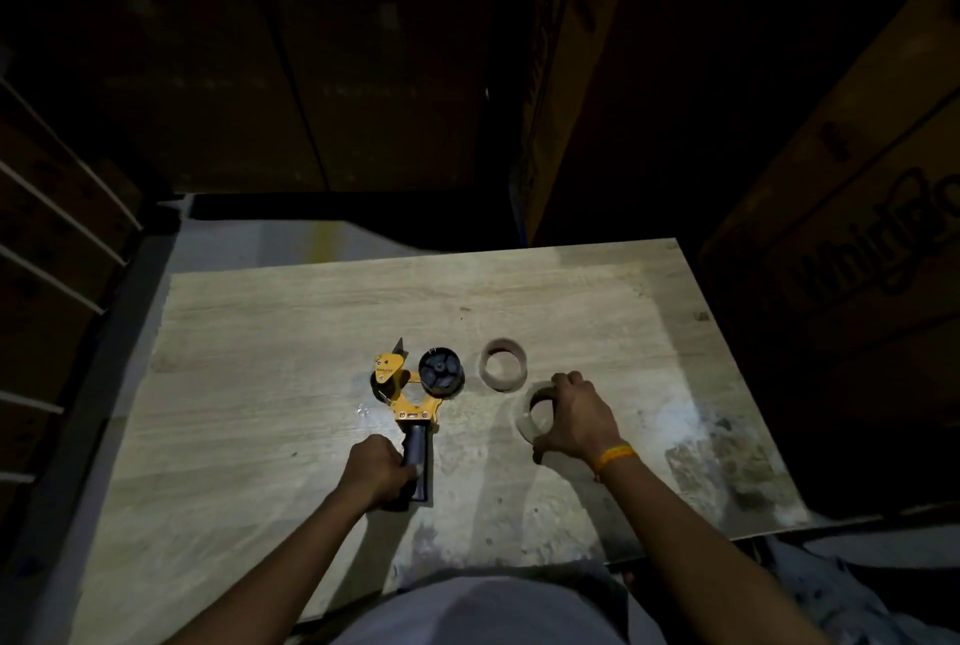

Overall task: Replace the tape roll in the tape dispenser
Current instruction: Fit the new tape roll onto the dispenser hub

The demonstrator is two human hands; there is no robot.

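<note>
An orange tape dispenser (402, 392) with a black handle lies flat on the wooden board (270, 343). Its black spool hub (440, 370) is bare, with no roll on it. My left hand (378, 472) is closed around the handle. To the right of the hub stands an empty brown cardboard core (503, 365). Nearer to me lies a clear tape roll (535, 417), and my right hand (579, 418) grips it from above, thumb on its near side, covering its right half.
Large cardboard boxes (852, 239) stand to the right and behind the board in the dark. Strapped boxes (47, 239) line the left. The board's right near part is stained. My lap shows at the bottom.
</note>
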